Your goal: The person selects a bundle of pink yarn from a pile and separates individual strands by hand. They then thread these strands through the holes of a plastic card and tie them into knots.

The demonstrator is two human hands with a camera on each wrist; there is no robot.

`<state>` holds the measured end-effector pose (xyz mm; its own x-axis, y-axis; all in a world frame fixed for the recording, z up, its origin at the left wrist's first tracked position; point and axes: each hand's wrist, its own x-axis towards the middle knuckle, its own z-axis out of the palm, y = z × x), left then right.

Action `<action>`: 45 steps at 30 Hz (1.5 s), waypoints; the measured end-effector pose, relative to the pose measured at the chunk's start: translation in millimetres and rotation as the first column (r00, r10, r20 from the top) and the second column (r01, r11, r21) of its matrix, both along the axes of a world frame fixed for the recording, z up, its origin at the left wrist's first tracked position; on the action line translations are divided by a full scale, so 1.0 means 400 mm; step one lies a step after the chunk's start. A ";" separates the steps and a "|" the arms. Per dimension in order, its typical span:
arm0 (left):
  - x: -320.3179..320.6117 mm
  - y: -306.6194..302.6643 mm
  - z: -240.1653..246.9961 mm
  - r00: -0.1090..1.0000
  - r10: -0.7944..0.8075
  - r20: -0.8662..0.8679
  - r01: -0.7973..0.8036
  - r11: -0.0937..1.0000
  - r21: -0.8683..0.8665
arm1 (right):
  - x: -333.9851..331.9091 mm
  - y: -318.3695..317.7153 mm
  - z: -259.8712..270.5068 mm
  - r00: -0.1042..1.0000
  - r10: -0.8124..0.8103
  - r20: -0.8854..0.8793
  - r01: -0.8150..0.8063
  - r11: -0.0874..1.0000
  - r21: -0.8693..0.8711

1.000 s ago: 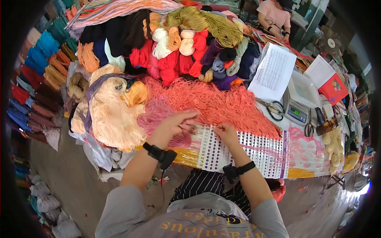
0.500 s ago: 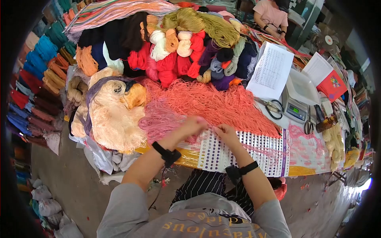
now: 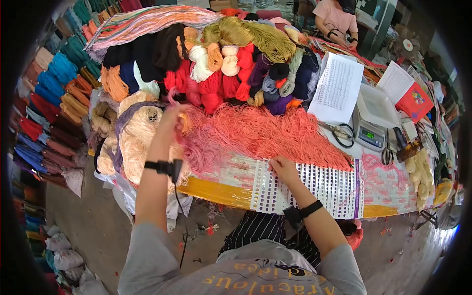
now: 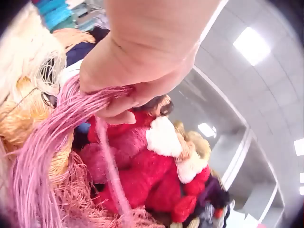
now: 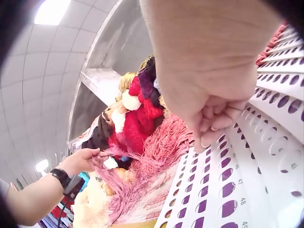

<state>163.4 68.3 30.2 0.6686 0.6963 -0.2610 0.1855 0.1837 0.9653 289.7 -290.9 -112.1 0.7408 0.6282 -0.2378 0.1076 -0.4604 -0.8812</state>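
Observation:
In my left hand [image 3: 169, 123], raised over the left part of the table, I hold a bundle of pink yarn [image 4: 47, 156]. Its strands bend over the curled fingers and hang into the mauve-pink pile [image 3: 199, 150], and a thinner tail dangles beside them. The right hand [image 3: 284, 171] rests at the top left of white numbered cards punched with rows of holes [image 5: 209, 190]. Its fingers are bent, the tips on the card's edge, and nothing shows between them. A coral yarn heap [image 3: 275, 132] lies just behind that hand.
Cream skeins [image 3: 142, 128] lie by my left forearm. Skeins of many colours, such as the olive one [image 3: 246, 34], are stacked at the back. To the right are scissors [image 3: 342, 132], printed sheets [image 3: 337, 81] and a scale [image 3: 371, 132]. Another person [image 3: 337, 22] sits beyond.
From beside the right hand, my left hand has moved left and up, drawing the pink yarn with it. Pink strands that crossed the punched cards are gone. The right hand has hardly moved.

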 end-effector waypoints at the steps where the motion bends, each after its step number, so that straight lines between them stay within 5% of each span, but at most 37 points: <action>1: -0.012 -0.026 -0.026 0.964 -0.176 0.201 0.232 0.924 -0.303 | 0.001 -0.003 -0.007 0.997 -0.017 -0.081 0.024 0.996 0.090; 2: -0.022 -0.050 -0.054 0.861 -0.263 0.435 0.478 0.710 -0.517 | 0.002 -0.004 -0.011 0.987 -0.025 -0.161 0.053 0.983 0.175; 4: -0.025 -0.237 -0.041 0.883 -0.243 0.401 0.428 0.768 -0.477 | -0.022 0.001 0.038 0.993 -0.056 -0.105 0.079 0.969 0.232; 6: -0.033 -0.358 -0.056 0.821 -0.384 0.422 0.569 0.614 -0.547 | -0.067 0.010 0.111 0.996 -0.076 -0.052 0.087 0.957 0.276; 9: -0.018 -0.459 -0.107 0.805 -0.396 0.443 0.592 0.585 -0.554 | -0.146 0.048 0.215 0.994 0.058 -0.096 -0.003 0.867 0.498; 11: -0.001 -0.498 -0.103 0.723 -0.460 0.515 0.690 0.497 -0.525 | -0.158 0.046 0.232 0.978 0.086 -0.189 0.009 0.891 0.453; 22: 0.006 -0.508 -0.073 0.728 -0.348 0.590 0.680 0.476 -0.558 | -0.158 -0.003 0.296 0.922 0.093 -0.376 0.142 0.823 0.551; 24: 0.005 -0.513 -0.068 0.808 -0.283 0.516 0.573 0.576 -0.582 | -0.163 -0.006 0.305 0.879 0.102 -0.466 0.207 0.799 0.564; 33: 0.004 -0.528 -0.031 0.871 -0.227 0.435 0.466 0.658 -0.591 | -0.162 -0.017 0.297 0.856 0.119 -0.503 0.210 0.810 0.548; 40: 0.001 -0.530 -0.019 0.881 -0.197 0.430 0.445 0.656 -0.610 | -0.168 -0.014 0.309 0.868 0.097 -0.488 0.211 0.817 0.537; 42: 0.005 -0.518 -0.056 0.825 -0.172 0.539 0.543 0.508 -0.669 | -0.169 -0.014 0.307 0.874 0.093 -0.476 0.203 0.822 0.533; 45: 0.001 -0.520 -0.027 0.848 -0.192 0.495 0.511 0.544 -0.665 | -0.170 -0.017 0.300 0.868 0.116 -0.483 0.200 0.809 0.553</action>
